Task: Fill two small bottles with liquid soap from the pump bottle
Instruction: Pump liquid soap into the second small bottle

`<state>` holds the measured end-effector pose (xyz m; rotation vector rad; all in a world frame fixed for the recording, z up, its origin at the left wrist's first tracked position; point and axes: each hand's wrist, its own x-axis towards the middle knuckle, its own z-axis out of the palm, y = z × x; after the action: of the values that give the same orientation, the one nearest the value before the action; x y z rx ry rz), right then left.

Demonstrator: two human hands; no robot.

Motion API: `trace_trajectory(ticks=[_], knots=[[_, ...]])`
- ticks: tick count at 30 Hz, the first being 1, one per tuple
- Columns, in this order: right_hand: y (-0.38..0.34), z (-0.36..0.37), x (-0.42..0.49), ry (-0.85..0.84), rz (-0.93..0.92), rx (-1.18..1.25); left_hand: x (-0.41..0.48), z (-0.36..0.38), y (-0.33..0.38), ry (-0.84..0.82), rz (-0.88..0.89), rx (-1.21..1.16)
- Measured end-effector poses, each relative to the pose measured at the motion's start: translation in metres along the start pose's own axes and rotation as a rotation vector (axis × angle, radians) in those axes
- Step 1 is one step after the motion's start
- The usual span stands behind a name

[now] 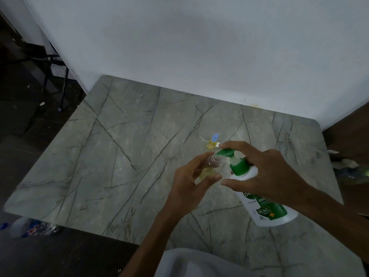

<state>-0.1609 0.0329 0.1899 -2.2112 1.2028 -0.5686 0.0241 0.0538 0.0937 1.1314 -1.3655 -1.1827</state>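
Grey veined worktop (119, 156) may catch spilled soap if the small bottle (211, 166), pinched in the grip of the left hand (189, 182), slips off the nozzle (224, 152) just below the wide-spread grip of the right hand (267, 170) pressing the pump bottle (269, 214).

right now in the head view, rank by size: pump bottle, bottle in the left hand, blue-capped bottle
1. pump bottle, clearly largest
2. held bottle
3. blue-capped bottle; farther away, so 2 versus 3 is unsure
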Motion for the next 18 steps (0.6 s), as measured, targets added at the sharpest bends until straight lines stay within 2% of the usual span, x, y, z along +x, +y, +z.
trace_trajectory(ticks=[18], knots=[[-0.0088, -0.0006, -0.0040, 0.049, -0.004, 0.056, -0.0037, 0.0021, 0.0068, 0.015, 0.026, -0.002]])
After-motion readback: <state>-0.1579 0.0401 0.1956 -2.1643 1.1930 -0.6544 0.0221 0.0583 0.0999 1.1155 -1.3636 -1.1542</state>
